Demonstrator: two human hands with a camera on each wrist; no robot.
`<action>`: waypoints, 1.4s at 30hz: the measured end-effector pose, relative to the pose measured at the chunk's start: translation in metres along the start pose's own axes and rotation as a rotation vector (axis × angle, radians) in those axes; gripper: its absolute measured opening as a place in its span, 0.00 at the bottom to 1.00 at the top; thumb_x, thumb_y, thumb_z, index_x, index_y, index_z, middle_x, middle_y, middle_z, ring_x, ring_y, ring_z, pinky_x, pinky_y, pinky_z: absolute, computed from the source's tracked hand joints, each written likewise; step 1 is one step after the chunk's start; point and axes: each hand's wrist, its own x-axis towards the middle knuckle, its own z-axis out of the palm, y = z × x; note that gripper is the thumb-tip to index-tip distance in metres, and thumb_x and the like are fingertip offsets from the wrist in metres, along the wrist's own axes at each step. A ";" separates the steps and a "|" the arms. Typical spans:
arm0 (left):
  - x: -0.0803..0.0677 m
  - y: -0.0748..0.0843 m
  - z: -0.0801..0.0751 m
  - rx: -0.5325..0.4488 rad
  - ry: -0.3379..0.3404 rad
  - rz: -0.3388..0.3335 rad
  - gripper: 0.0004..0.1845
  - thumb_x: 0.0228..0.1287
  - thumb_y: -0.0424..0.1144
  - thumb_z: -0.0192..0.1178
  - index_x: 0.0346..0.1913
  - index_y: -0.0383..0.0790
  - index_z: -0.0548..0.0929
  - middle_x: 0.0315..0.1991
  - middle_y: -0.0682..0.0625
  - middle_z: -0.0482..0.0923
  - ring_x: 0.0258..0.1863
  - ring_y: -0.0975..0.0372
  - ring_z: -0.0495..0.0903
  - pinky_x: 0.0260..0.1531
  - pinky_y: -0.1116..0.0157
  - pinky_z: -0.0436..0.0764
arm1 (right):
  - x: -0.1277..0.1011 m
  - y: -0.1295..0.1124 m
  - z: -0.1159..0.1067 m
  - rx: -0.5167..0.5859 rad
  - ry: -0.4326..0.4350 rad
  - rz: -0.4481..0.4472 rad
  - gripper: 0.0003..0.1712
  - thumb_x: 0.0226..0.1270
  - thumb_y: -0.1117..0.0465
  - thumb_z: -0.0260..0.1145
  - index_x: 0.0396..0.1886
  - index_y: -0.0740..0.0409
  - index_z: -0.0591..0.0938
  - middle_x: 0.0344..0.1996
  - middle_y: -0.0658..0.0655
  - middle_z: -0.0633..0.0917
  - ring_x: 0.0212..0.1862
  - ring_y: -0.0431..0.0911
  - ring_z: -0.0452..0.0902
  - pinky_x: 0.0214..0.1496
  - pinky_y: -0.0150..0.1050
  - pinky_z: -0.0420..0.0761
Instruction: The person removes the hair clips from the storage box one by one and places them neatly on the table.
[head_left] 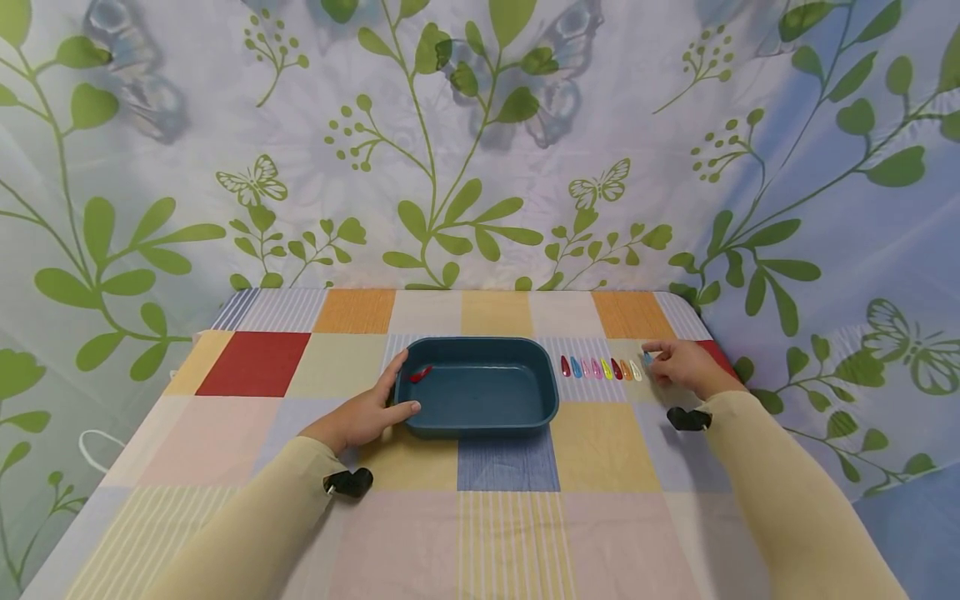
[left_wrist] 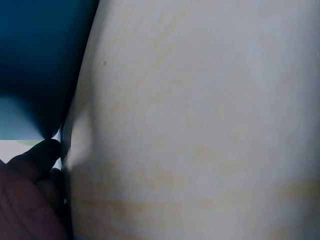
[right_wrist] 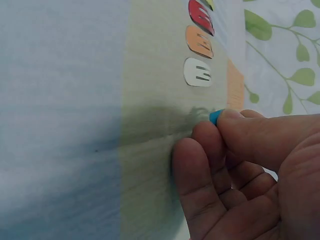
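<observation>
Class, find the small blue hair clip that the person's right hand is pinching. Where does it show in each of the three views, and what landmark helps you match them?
Head view: small blue hair clip at the right end of the clip row, at the right hand fingertips.
Left wrist view: not in it.
Right wrist view: only its blue tip shows between thumb and fingers, centre right.
Shared landmark: white hair clip beside it.

A makeshift home setting is suggested: a table is covered by a checked patchwork tablecloth (head_left: 255, 363), and it is enclosed by a leaf-and-butterfly printed curtain (head_left: 480, 150) (hung as backdrop).
</observation>
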 end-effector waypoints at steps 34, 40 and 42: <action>0.001 -0.005 0.002 0.022 0.016 0.008 0.51 0.77 0.61 0.57 0.85 0.70 0.31 0.87 0.42 0.41 0.83 0.39 0.52 0.76 0.33 0.59 | 0.005 0.004 0.011 -0.168 -0.017 -0.027 0.29 0.71 0.63 0.66 0.69 0.69 0.78 0.39 0.61 0.86 0.30 0.45 0.77 0.33 0.37 0.79; 0.002 -0.004 0.002 0.006 0.010 0.010 0.51 0.77 0.60 0.58 0.85 0.69 0.31 0.87 0.41 0.42 0.83 0.39 0.52 0.76 0.33 0.60 | 0.006 0.004 0.013 -0.173 -0.007 0.005 0.29 0.71 0.62 0.66 0.70 0.66 0.78 0.39 0.60 0.86 0.30 0.45 0.77 0.34 0.37 0.77; 0.002 -0.004 0.002 0.004 0.011 0.009 0.51 0.77 0.60 0.58 0.85 0.69 0.31 0.87 0.41 0.42 0.83 0.39 0.52 0.76 0.33 0.60 | 0.006 0.004 0.013 -0.172 -0.006 0.008 0.29 0.71 0.62 0.66 0.70 0.67 0.78 0.36 0.58 0.85 0.30 0.45 0.76 0.34 0.37 0.77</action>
